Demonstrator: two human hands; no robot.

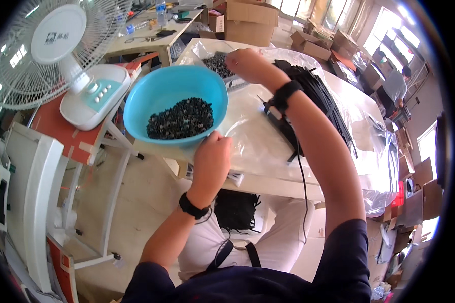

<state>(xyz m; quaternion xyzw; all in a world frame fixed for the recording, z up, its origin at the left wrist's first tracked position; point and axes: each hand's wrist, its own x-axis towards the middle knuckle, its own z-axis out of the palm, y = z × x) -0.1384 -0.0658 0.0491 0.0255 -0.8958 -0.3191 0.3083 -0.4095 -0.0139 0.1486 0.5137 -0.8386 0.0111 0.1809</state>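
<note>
A light-blue plastic basin [174,81] stands on the near left part of the table, with a heap of small dark parts [182,119] on its bottom. My left hand [213,159] is closed at the basin's near right rim, gripping its edge. Behind the basin lies a shallow tray of similar small dark parts [217,64]. Over that tray reaches my right hand [246,65], its fingers curled in at the parts; whatever they hold is hidden. To the right of my hands, a bundle of long black strips [321,96] lies on clear plastic sheeting [245,129].
A white fan [60,38] stands on a red-topped stand [50,121] at the left. Beneath my right forearm lies a dark object with a thin cable [303,187]. Cardboard boxes [253,22] stand behind the table, and a person [393,88] is far off at the right.
</note>
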